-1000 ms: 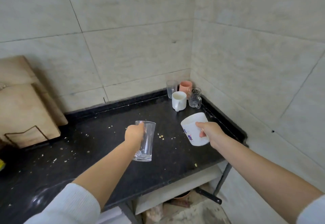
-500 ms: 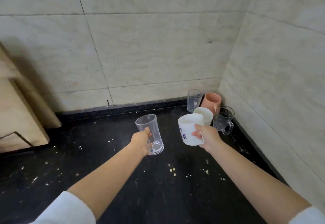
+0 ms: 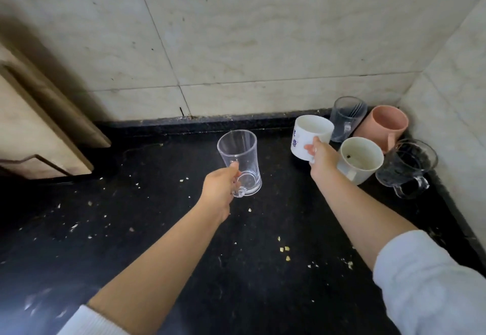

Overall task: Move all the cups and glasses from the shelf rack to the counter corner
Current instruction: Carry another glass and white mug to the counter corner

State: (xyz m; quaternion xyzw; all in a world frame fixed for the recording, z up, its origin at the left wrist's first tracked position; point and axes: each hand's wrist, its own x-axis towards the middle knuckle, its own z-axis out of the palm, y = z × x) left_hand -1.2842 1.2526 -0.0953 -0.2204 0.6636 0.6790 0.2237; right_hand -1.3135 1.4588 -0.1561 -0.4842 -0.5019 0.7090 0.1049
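Note:
My left hand [image 3: 220,186] grips the handle of a clear glass mug [image 3: 240,159], held upright over the middle of the black counter [image 3: 163,229]. My right hand [image 3: 321,156] holds a white mug with blue print [image 3: 307,136], tilted slightly, just left of the group in the corner. That group holds a clear tumbler [image 3: 347,117], a pink cup [image 3: 389,125], a plain white mug [image 3: 359,159] and a clear glass mug with a handle [image 3: 406,167]. The shelf rack is out of view.
Tiled walls [image 3: 263,45] meet at the far right corner behind the cups. Wooden boards [image 3: 39,124] lean against the wall at the left. Pale crumbs are scattered over the counter. A raised black lip runs along the counter's back and right edges.
Both hands have carried their mugs forward and closer to the corner group. The white printed mug now sits next to the tumbler and the plain white mug.

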